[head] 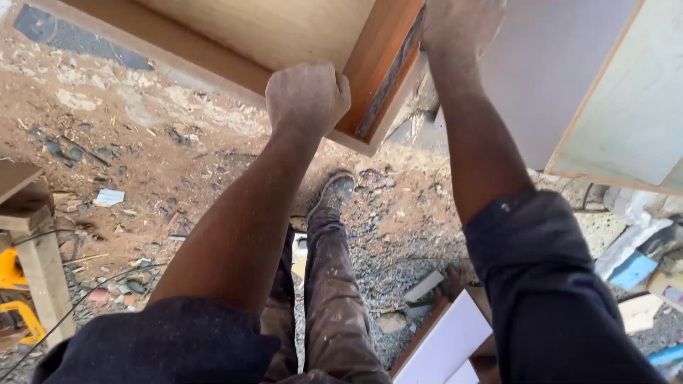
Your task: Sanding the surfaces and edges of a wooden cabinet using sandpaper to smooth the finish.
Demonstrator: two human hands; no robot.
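Both hands, left (pixel 307 96) and right (pixel 459 28), gripping hollow brown-edged wooden cabinet box (pixel 284 35) above gravelly dirt ground (pixel 142 142) strewn with scraps.

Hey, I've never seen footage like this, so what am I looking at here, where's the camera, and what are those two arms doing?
There is one picture, taken by a camera worn on a person's head and pointing down, so you see their own arms from above. No machine is involved, just two bare hands.

The left hand is closed in a fist around the lower edge of a wooden cabinet piece, light board with a brown edge. The right hand grips the same piece at its corner, higher up; its fingers are partly cut off by the top of the picture.

Below is dirt and gravel ground with scraps. You also see the person's dusty trouser leg and shoe, white panels lying low, and another pale board at right.
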